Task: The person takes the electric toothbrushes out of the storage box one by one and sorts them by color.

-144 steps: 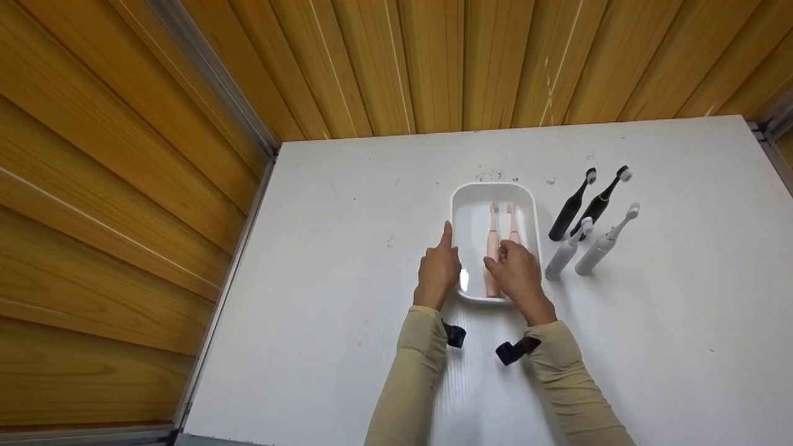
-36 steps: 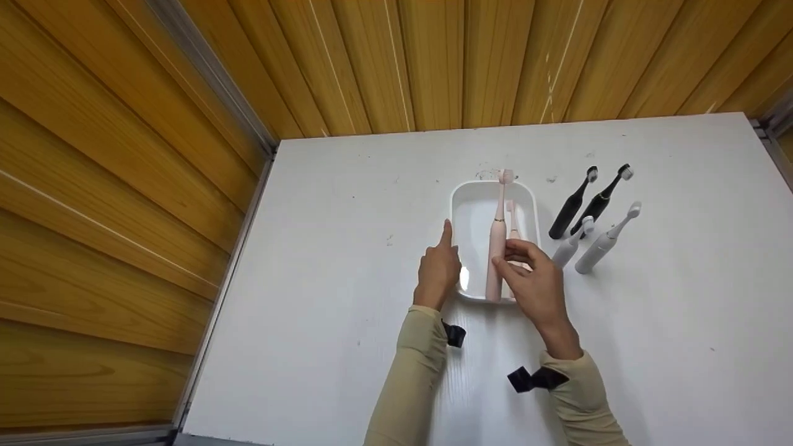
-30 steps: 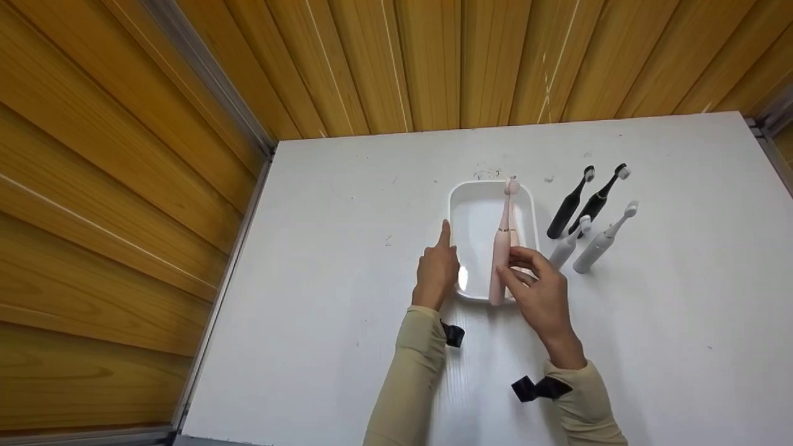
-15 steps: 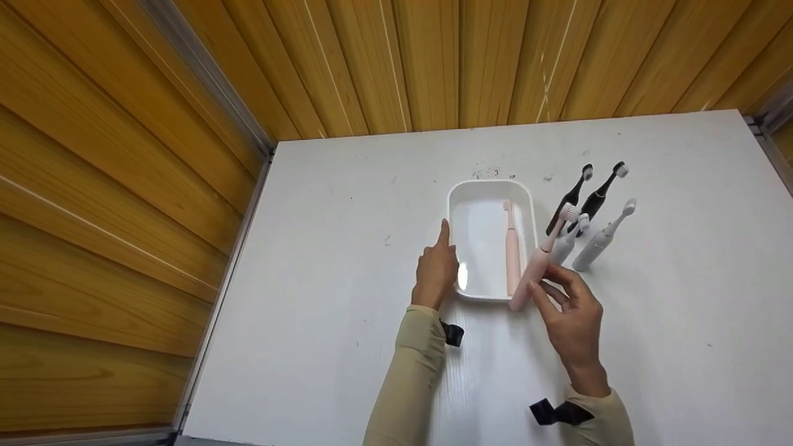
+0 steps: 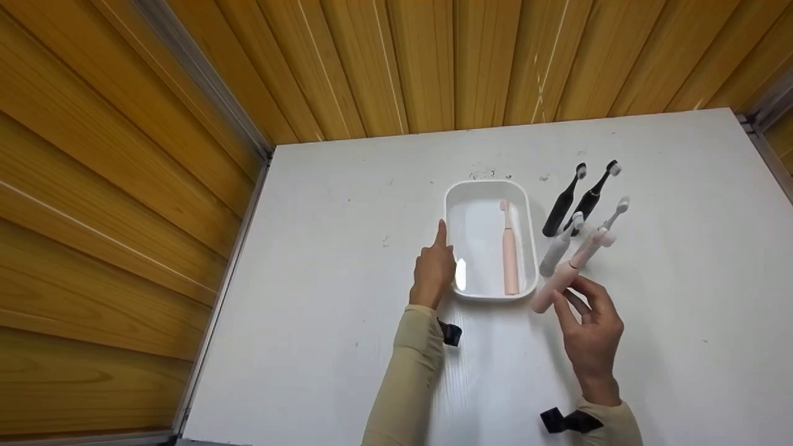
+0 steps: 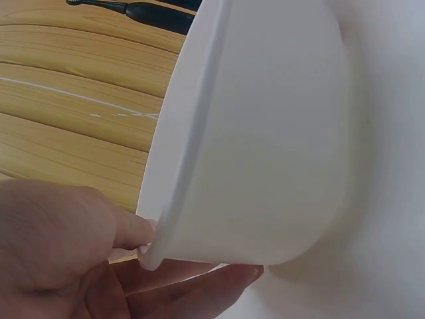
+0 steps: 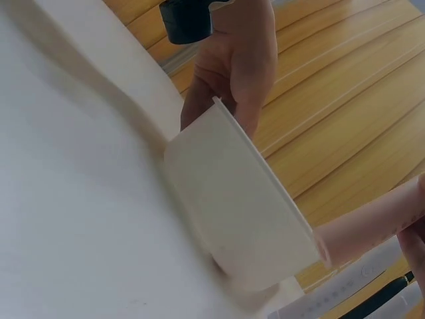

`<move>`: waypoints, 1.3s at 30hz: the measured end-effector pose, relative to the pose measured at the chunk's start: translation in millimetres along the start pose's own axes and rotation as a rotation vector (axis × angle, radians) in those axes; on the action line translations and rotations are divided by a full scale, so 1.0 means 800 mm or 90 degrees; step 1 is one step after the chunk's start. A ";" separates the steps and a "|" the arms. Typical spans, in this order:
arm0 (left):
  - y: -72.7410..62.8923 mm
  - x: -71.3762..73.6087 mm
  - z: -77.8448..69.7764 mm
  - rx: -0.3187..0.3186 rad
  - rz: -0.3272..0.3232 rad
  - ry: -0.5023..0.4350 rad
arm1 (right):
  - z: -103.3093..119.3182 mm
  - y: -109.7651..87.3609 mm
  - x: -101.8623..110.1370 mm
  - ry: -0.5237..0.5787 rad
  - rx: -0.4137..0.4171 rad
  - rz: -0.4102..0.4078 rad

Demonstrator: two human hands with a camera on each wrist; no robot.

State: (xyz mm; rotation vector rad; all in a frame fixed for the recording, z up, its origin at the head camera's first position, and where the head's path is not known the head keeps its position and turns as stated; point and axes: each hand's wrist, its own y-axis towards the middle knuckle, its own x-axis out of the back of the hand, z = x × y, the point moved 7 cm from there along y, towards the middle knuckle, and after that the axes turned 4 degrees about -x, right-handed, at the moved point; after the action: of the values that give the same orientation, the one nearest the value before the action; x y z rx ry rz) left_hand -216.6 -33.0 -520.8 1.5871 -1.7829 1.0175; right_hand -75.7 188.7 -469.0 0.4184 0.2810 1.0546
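Observation:
My right hand (image 5: 591,331) pinches a pink electric toothbrush (image 5: 557,282) by its handle, tilted with its head up and to the right, just off the tray's right side. A second pink electric toothbrush (image 5: 509,260) lies inside the white tray (image 5: 477,241), along its right side. My left hand (image 5: 432,272) is at the tray's left edge with the index finger extended along it. In the left wrist view, the thumb of that hand (image 6: 60,252) sits on the tray's rim and its fingers lie against the outer wall. The right wrist view shows the held toothbrush's handle (image 7: 372,226) near the rim.
Two black electric toothbrushes (image 5: 560,210) stand upright right of the tray on the white table (image 5: 334,279). Nearer, two white ones (image 5: 553,255) stand as well, one partly hidden behind the held brush. Wooden panel walls (image 5: 427,68) rise behind and at left.
My right hand has lifted one pink toothbrush out of the tray, carried it rightward past the tray's edge and tilted it to the right. The left hand has stayed at the tray.

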 end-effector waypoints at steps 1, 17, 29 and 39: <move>0.000 0.000 0.000 0.002 0.001 -0.002 | -0.005 -0.001 0.002 -0.002 0.003 -0.006; 0.000 -0.003 0.002 0.017 0.005 -0.016 | -0.093 -0.021 0.020 -0.070 -0.043 -0.052; 0.001 -0.003 0.003 0.028 0.006 -0.028 | -0.091 -0.023 0.020 -0.121 0.018 -0.079; 0.002 -0.004 0.004 0.030 0.018 -0.018 | -0.053 -0.025 0.010 -0.138 0.051 -0.086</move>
State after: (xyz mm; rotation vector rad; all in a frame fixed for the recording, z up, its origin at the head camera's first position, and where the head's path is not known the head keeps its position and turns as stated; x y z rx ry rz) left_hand -217.3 -33.8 -525.2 1.6171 -1.8170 1.0620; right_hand -73.6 195.4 -515.8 0.5734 0.1563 0.8596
